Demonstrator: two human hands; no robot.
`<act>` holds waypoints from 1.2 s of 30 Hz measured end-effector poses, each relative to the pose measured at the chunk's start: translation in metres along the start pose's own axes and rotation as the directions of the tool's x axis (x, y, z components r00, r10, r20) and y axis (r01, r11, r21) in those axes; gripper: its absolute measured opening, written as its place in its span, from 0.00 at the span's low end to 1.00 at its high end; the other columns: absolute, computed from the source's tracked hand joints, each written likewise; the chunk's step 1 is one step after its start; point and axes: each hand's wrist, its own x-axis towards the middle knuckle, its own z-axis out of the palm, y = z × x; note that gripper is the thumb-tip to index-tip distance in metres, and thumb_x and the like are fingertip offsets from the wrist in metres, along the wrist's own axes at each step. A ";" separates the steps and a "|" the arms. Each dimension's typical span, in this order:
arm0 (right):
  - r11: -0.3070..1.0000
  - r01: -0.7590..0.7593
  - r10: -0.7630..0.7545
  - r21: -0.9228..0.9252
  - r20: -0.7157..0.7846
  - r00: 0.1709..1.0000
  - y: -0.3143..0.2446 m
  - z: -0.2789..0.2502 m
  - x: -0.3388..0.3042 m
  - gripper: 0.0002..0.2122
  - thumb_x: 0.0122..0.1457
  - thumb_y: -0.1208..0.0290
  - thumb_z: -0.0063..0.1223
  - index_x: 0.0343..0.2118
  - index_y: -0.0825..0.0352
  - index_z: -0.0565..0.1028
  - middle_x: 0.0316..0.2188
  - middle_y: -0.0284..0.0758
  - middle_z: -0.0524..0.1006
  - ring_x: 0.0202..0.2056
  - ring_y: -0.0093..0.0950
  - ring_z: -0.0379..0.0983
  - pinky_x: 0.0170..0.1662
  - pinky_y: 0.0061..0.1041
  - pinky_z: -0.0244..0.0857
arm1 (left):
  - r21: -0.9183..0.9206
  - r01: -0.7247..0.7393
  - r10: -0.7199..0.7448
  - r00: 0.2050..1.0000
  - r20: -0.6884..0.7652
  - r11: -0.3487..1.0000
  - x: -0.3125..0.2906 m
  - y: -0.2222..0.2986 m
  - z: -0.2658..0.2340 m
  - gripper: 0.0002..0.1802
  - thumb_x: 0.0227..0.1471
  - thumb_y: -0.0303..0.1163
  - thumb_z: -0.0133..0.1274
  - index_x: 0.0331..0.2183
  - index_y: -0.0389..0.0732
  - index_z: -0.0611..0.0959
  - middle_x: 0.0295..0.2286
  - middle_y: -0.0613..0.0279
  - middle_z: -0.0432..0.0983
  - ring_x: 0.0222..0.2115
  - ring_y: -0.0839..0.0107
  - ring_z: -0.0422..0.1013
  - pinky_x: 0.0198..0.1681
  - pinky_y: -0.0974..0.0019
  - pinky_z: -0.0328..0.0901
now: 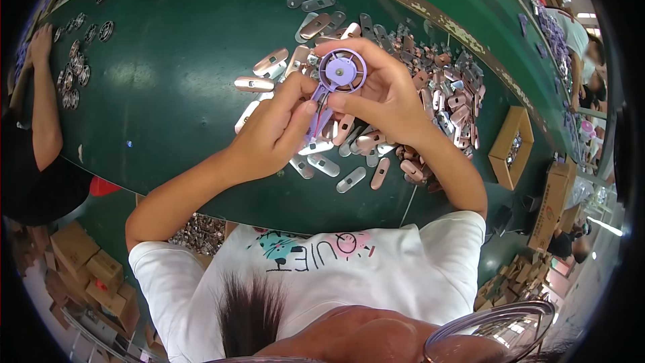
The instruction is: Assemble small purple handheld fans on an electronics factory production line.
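Nearest the camera, the person's white shirt pressed against the near edge of the green table point(168, 107), both forearms reaching up over it. The left hand point(272, 133) had its fingers closed on the stem of a lilac plastic part point(336, 81), pinching it between thumb and forefinger. The right hand point(383, 94) curled around the part's round, ring-shaped head, fingertips gripping its rim, so the piece was held just above the table between both hands. Directly beneath and beyond the hands lay a heap of flat pink and silver metal tabs point(437, 94), spreading to the right and up toward the table's far worn edge; a few loose tabs lay near the front edge. To the left of the hands the green surface was open, well apart from a cluster of small round metal parts point(74, 67) at the far left, where another person's arm point(44, 101) rested. Off the right edge stood a small open cardboard box point(510, 144).
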 end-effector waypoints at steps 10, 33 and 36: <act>0.973 -0.043 0.098 0.226 -0.241 0.965 -0.003 0.013 0.002 0.18 0.57 0.73 0.55 0.49 0.72 0.66 0.38 0.34 0.74 0.36 0.19 0.72 0.38 0.18 0.69 | 0.052 -0.015 0.022 0.990 -0.139 0.999 0.007 0.005 -0.002 0.09 0.61 0.34 0.41 0.40 0.39 0.68 0.21 0.64 0.74 0.21 0.78 0.72 0.21 0.74 0.64; 0.933 -0.034 0.059 0.359 -0.061 0.996 -0.014 -0.010 -0.012 0.19 0.55 0.76 0.57 0.48 0.73 0.66 0.36 0.36 0.73 0.33 0.21 0.72 0.31 0.19 0.71 | -0.195 -0.089 0.105 0.992 0.072 0.977 0.001 -0.003 0.007 0.15 0.48 0.21 0.58 0.38 0.32 0.72 0.33 0.56 0.80 0.34 0.74 0.76 0.38 0.71 0.70; 0.970 -0.117 0.131 0.215 -0.055 0.990 -0.012 -0.008 -0.011 0.20 0.55 0.76 0.57 0.49 0.73 0.65 0.36 0.36 0.73 0.33 0.20 0.72 0.33 0.18 0.70 | -0.250 -0.085 0.115 0.987 0.108 0.965 0.005 -0.001 0.010 0.19 0.48 0.21 0.57 0.43 0.32 0.71 0.38 0.53 0.78 0.39 0.72 0.74 0.43 0.68 0.70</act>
